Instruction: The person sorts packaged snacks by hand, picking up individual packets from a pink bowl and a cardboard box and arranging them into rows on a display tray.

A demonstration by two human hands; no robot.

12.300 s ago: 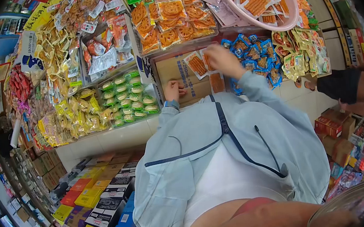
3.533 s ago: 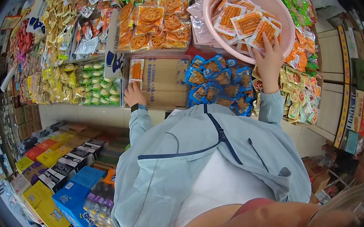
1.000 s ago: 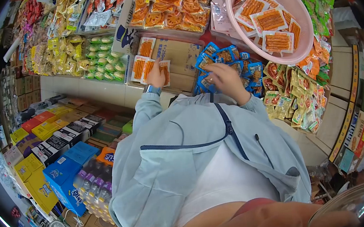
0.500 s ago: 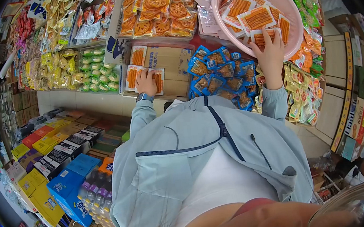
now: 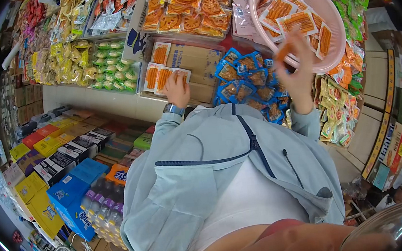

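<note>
My left hand (image 5: pixel 176 91) lies open over flat packets of orange snack strips, its fingers resting on one packet (image 5: pixel 161 80). Another such packet (image 5: pixel 160 53) lies farther back in the same cardboard-lined bin (image 5: pixel 199 74). Over the near rim of a pink plastic basket (image 5: pixel 338 18), my right hand (image 5: pixel 298 73) is smeared by motion. A snack packet (image 5: pixel 286 49) appears pinched between its thumb and fingers. Several similar packets (image 5: pixel 297 23) are piled inside the basket.
Blue-edged snack packs (image 5: pixel 245 79) lie between my hands. Bagged orange slices (image 5: pixel 190 4) fill a bin behind; green-and-white packs (image 5: pixel 114 68) sit left. Small yellowish packets (image 5: pixel 337 108) lie right. Stacked boxes (image 5: pixel 78 190) and bottles (image 5: pixel 104 209) stand lower left.
My right hand has lifted out of the basket toward me with a snack packet. My left hand stays over the bin, where the packets beneath it now lie closer together and overlap.
</note>
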